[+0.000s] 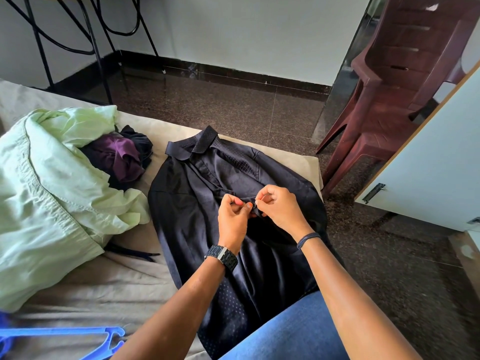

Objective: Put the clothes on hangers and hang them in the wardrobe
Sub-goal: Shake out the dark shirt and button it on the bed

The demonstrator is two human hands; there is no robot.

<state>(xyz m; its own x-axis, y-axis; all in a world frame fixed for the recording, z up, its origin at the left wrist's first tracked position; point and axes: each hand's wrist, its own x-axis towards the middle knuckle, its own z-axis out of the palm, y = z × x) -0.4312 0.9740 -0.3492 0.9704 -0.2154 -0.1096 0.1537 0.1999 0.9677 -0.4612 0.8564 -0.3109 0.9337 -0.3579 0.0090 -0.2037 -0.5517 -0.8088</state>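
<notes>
Here, both hands' fingers [248,207] pinch the dark shirt [197,203] beside heaped clothes [65,183].

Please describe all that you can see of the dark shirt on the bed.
The shirt is dark navy, shiny like satin, with a fine dotted pattern and a collar at its far end. It lies front up on the beige bed, its lower part towards the person. The left hand and right hand pinch its front placket at a button.
</notes>
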